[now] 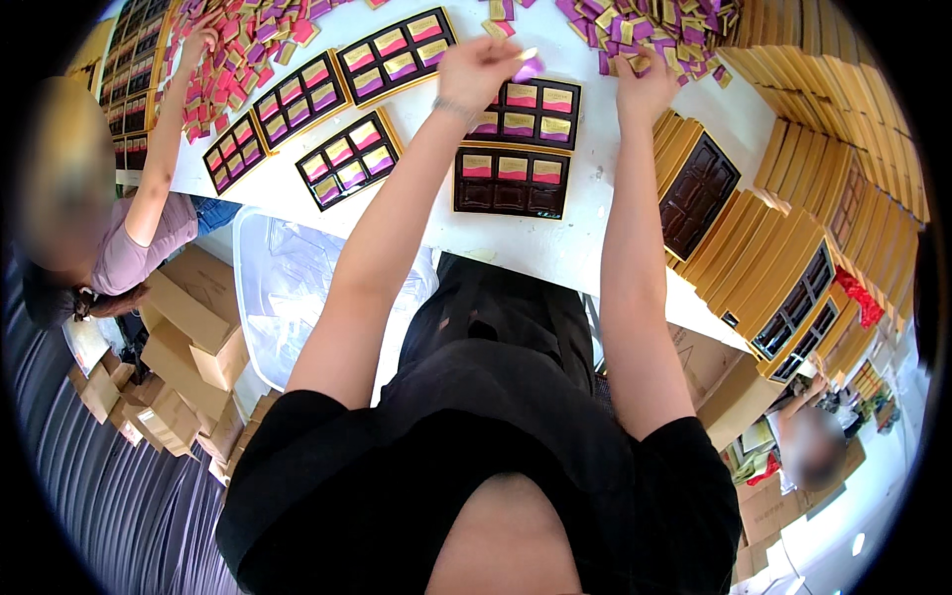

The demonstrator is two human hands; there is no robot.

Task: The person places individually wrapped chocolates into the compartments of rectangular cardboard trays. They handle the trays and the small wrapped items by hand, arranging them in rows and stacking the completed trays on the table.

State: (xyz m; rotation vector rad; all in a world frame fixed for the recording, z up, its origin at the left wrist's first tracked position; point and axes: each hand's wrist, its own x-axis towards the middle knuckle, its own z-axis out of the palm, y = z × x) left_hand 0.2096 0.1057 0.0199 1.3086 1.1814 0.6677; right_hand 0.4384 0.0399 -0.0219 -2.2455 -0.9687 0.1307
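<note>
My left hand [474, 75] is closed in a pinch on a small purple-and-gold packet [530, 67], slightly blurred, over the far edge of a filled box. My right hand [647, 91] reaches to the near edge of a heap of purple-and-gold packets [635, 22], its fingertips pinched on a gold-and-purple packet [637, 65]. Below my left hand lies a box [555, 129] with pink packets in its far row and purple ones in its near row. Touching its near side is another black box [511, 196], with three pink packets in the far row and bare compartments in the near row.
Several filled boxes [349, 159] lie to the left on the white table [426, 213]. Pink and purple packets [248, 50] are heaped at the far left, where a co-worker's arm [164, 159] reaches in. Gold-edged boxes [739, 253] are stacked on the right. A clear plastic bin [260, 297] stands below the table edge.
</note>
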